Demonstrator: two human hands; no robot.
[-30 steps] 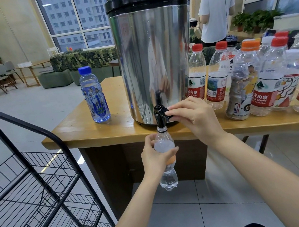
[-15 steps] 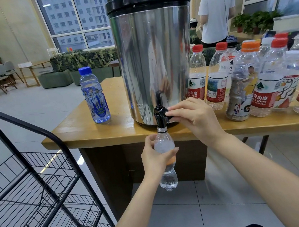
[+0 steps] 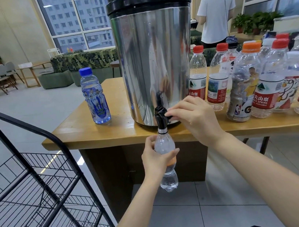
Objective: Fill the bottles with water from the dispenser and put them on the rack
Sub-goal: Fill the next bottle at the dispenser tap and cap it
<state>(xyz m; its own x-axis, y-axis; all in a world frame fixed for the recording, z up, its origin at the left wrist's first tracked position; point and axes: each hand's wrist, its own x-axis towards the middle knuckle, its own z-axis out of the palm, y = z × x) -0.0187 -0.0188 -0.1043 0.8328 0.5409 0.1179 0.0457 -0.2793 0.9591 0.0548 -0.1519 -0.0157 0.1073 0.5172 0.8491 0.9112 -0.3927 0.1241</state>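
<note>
1. Bottle (image 3: 164, 144) of clear plastic, with an orange label band, hangs upright in the left hand (image 3: 156, 160). Its open mouth is pushed up against the nozzle of the black tap (image 3: 160, 114). Its base pokes out below the hand, over the floor and just in front of the table edge. The water level inside cannot be read.
2. The left hand wraps the bottle's middle, with the thumb lying across the front and the fingers curled round the far side.
3. The right hand (image 3: 193, 118) sits above and to the right of the left hand. Its curled fingertips pinch the tap's lever, and the back of the hand faces up.
4. Just beyond the right hand's fingertips stands the steel water dispenser (image 3: 155, 54) with a black lid. It sits on the wooden table (image 3: 90, 135), and the tap juts from its base.
5. To the right of the right hand, near the wrist, a cluster of capped bottles (image 3: 256, 86) stands on the table. Most have red caps and one has an orange cap.
6. Up and to the left of the left hand, a blue-capped bottle (image 3: 95, 97) stands alone on the table, apart from the dispenser.
7. Low and to the left of the left hand, a black wire rack (image 3: 29, 178) stands on the floor beside the table.
8. Far beyond both hands, a person in a white shirt (image 3: 215, 13) stands with their back turned.
</note>
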